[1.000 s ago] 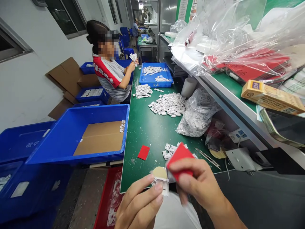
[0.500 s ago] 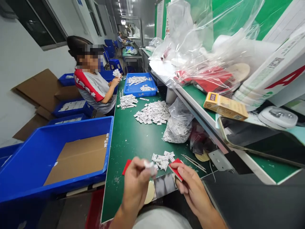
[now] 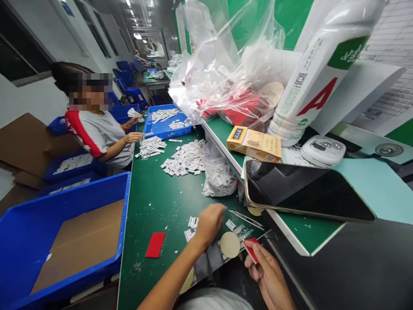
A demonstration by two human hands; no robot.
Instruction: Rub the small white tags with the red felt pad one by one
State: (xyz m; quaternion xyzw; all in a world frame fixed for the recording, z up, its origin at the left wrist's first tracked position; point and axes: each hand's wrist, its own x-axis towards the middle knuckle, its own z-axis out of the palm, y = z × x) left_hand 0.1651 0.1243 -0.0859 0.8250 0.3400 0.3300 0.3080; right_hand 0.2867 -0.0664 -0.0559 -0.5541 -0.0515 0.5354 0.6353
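My left hand (image 3: 210, 221) reaches over the small white pieces (image 3: 192, 222) near the table's front; its fingers point away and what they hold, if anything, is hidden. My right hand (image 3: 263, 267) pinches a small red pad (image 3: 251, 249) at the table's front edge. Between the hands lies a round beige disc (image 3: 230, 245). Another red pad (image 3: 155, 245) rests flat on the green table (image 3: 145, 215), left of my left forearm. Tweezers (image 3: 247, 219) lie beyond my right hand.
A blue bin (image 3: 127, 206) stands left of the table. Farther back are a white heap (image 3: 185, 159), a filled plastic bag (image 3: 219, 174), a blue tray (image 3: 167, 133) and a seated person (image 3: 100, 133). A phone (image 3: 306, 189) lies on the right shelf.
My left hand has moved from beside the red pad forward and right over the white pieces. The second red pad is now uncovered. The camera view has turned right.
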